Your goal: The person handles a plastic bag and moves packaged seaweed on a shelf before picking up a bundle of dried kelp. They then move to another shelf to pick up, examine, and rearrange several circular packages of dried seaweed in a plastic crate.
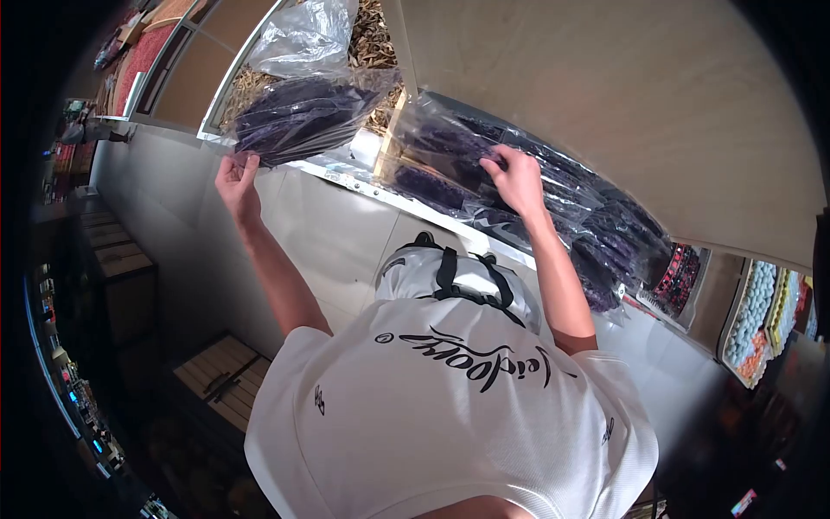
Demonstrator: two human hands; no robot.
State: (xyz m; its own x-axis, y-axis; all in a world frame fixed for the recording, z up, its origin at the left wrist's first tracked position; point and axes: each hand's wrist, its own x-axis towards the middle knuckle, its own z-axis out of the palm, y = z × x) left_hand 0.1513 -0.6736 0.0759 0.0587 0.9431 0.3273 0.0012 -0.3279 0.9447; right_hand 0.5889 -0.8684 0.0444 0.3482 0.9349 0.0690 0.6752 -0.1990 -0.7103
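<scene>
Currently, the left hand (239, 185) is pinching the near-left corner of a clear bag of dark purple material (303, 121) between thumb and fingers; that bag is lying across the front edge (415, 210) of the desk, partly covering brown dried pieces (373, 39), with a loose clear plastic bag (307, 39) resting behind it. Just right of the light wooden divider (386, 147), the right hand (520, 180) is gripping the film of another purple-filled bag (445, 138); whether it is catching one layer or several, I cannot tell. More purple bags (596, 229) are overlapping along the front edge toward the right. Handling these well is probably calling for a hold on some contents as well as film, since a single pinched corner could stretch or tear. Supporting the left bag from beneath would likely be keeping its weight even, and separating the right one's film from its neighbours should be sparing them a drag over the edge.
</scene>
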